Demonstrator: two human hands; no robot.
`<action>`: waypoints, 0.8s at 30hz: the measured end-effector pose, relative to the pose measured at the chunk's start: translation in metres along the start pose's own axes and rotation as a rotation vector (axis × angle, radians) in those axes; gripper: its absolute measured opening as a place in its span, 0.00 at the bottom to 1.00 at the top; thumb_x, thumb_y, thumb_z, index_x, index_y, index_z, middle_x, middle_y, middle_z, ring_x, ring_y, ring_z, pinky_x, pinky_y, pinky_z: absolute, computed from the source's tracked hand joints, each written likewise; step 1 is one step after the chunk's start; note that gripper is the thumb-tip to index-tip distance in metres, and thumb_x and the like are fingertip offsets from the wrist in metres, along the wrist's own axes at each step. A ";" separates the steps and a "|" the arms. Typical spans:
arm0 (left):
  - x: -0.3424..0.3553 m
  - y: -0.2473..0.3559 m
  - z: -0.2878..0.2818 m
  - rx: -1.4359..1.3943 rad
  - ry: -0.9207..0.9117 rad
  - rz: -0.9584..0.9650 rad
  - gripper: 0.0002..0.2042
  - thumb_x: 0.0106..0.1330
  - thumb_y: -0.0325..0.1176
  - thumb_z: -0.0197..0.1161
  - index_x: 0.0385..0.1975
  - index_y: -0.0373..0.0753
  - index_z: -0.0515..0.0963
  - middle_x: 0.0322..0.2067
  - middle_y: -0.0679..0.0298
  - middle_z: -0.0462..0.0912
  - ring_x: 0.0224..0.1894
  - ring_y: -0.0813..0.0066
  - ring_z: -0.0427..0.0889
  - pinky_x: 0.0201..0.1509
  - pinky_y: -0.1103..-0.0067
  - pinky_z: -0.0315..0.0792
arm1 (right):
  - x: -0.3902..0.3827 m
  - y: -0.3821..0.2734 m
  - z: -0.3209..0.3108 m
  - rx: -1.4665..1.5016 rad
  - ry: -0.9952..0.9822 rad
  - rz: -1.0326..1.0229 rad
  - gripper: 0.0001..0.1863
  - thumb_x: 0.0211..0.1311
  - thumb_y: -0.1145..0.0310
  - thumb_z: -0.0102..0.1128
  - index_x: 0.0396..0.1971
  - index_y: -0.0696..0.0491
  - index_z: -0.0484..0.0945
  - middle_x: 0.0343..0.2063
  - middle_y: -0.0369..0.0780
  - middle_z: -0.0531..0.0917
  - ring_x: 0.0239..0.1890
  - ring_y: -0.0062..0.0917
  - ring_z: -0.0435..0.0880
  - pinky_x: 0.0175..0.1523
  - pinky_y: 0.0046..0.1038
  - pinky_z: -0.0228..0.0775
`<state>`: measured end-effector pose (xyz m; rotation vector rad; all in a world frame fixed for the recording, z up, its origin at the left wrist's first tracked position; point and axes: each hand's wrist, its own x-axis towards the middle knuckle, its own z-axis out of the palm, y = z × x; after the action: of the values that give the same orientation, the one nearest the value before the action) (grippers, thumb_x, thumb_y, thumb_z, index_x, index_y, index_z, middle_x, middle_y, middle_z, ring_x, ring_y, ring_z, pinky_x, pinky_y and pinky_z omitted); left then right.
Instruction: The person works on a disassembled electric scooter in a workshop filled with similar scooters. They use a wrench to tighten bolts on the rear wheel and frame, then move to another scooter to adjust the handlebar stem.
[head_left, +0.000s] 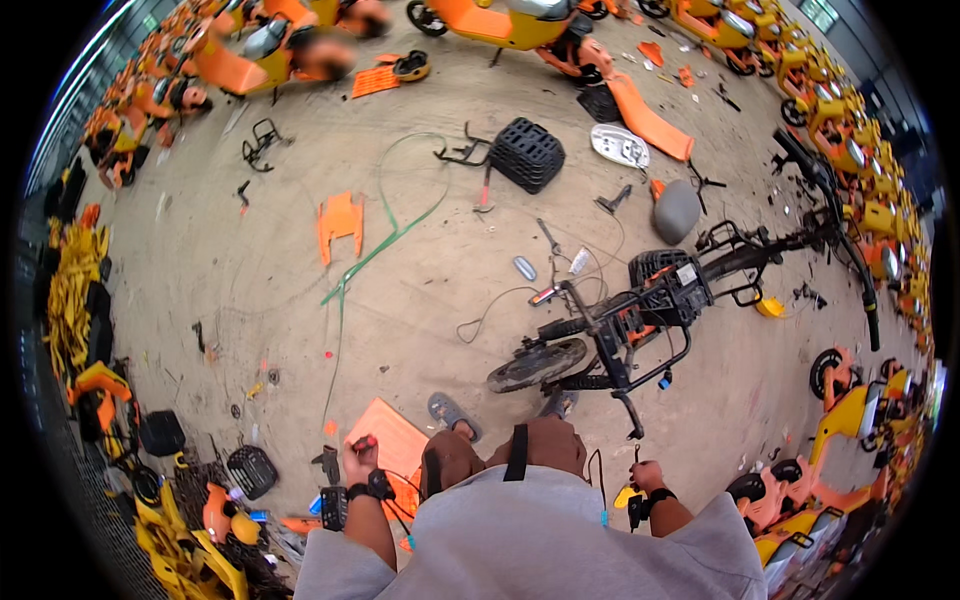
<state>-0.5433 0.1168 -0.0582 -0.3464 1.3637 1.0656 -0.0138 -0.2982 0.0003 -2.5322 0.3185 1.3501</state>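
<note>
My left hand (358, 460), low at the lower left, is closed on a small red-and-black handled tool (364, 443). An orange panel (392, 428) lies on the floor beside it, partly hidden by my body. My right hand (648, 476) is closed on a thin dark tool (636, 457), possibly a wrench, at the lower right. Just ahead of my feet, a stripped black scooter frame (680, 300) with a rear wheel (535, 366) lies or leans across the floor toward the upper right. Cables hang near both wrists.
Loose parts lie around: a black basket (527, 150), grey seat (675, 212), orange piece (340, 225), red-headed hammer (484, 200) and green strap (370, 260). Rows of orange-yellow scooters (840, 140) line the top and right. Yellow parts (80, 290) are piled along the left.
</note>
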 end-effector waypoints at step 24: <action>-0.012 0.154 0.178 1.116 -0.596 0.745 0.10 0.60 0.26 0.59 0.38 0.36 0.67 0.26 0.61 0.76 0.28 0.75 0.78 0.29 0.78 0.70 | -0.060 -0.262 0.192 -0.227 -0.272 -0.463 0.14 0.52 0.69 0.53 0.34 0.64 0.79 0.23 0.43 0.81 0.24 0.27 0.79 0.29 0.27 0.70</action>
<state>-0.5509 0.3258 0.0518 1.2783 1.3225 0.7087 -0.1149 0.0154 -0.0216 -2.3350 -0.4693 1.5675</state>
